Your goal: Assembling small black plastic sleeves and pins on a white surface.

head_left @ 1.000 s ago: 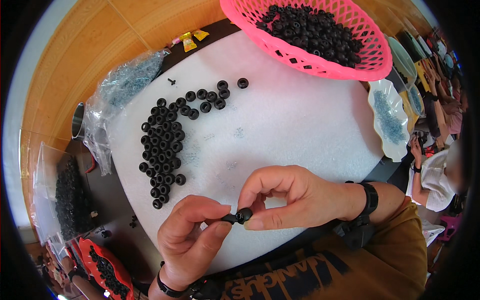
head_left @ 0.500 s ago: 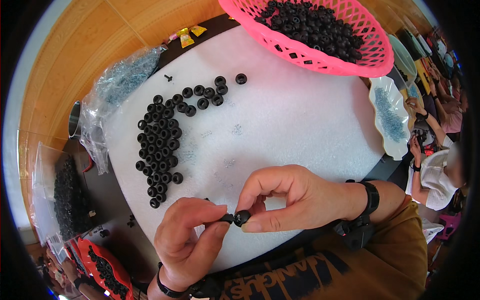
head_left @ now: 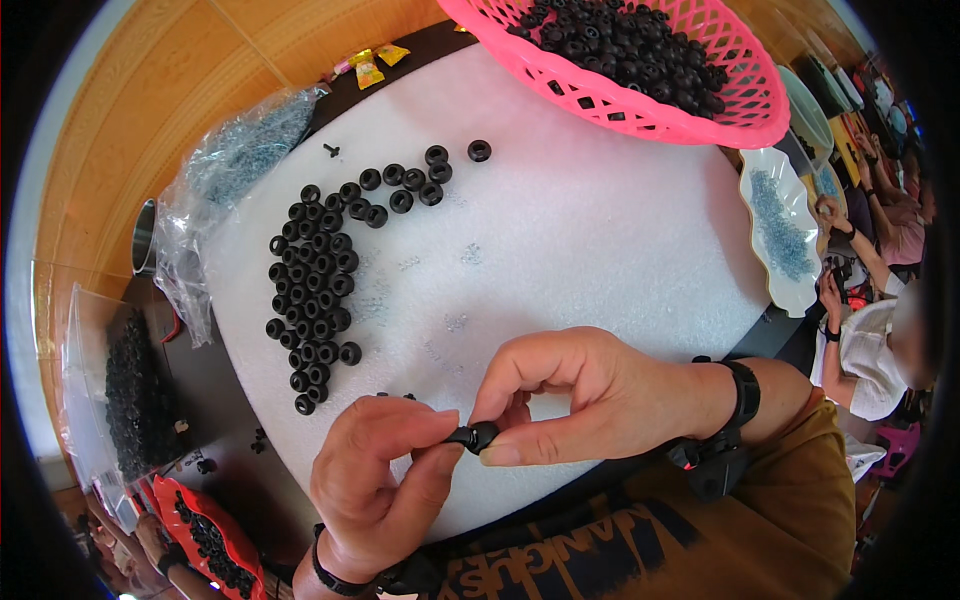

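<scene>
My left hand (head_left: 375, 485) pinches a small black stem-like piece (head_left: 460, 436) between thumb and forefinger. Opposite it, my right hand (head_left: 590, 400) grips a round black bead-like part (head_left: 483, 434) by its fingertips. The two parts meet end to end, and the fingers partly cover both. Both hands are above the near edge of a white foam sheet (head_left: 590, 240). Left of centre on that sheet lies a cluster of black rings (head_left: 323, 263) with round holes. Beyond them is a tiny black T-shaped piece (head_left: 331, 150).
A pink lattice basket (head_left: 640, 122) full of black rings stands far right. A white scalloped dish (head_left: 793, 290) holds small clear bits. At left are a plastic bag (head_left: 190, 215), a clear bin (head_left: 90, 350) and a red tray (head_left: 235, 535). Other people (head_left: 870, 350) sit at right.
The two black parts in my hands have come closer together, and the gap between them has narrowed. Both hands stay nearly in place; the view has shifted slightly.
</scene>
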Demonstrator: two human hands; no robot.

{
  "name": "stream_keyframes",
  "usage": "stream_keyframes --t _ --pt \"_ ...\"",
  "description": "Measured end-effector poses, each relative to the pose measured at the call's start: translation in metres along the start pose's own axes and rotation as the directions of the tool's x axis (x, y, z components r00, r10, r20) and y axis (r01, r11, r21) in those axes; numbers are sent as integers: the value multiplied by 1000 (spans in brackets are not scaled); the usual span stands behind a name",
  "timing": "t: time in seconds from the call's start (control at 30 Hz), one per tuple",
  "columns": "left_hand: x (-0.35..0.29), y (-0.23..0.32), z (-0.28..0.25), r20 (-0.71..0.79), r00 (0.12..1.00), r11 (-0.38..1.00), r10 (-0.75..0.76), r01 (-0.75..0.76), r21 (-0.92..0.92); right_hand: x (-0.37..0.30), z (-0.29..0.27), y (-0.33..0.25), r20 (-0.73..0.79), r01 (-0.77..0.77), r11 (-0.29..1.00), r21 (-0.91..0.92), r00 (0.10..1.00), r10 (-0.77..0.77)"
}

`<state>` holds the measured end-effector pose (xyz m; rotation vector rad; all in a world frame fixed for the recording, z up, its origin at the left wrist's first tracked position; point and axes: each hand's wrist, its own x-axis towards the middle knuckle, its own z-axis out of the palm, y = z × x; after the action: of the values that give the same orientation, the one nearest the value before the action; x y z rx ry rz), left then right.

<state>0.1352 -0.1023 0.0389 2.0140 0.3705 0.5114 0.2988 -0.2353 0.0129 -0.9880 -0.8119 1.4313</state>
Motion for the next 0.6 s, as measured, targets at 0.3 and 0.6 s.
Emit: stream_keyframes --t 0.3,0.6 --pt "-2 2 2 27 993 985 116 -118 124 1 4 3 -47 157 963 -217 984 -171" --pt "-3 2 4 31 990 976 135 -139 168 0 6 4 -88 132 972 -196 985 -151"
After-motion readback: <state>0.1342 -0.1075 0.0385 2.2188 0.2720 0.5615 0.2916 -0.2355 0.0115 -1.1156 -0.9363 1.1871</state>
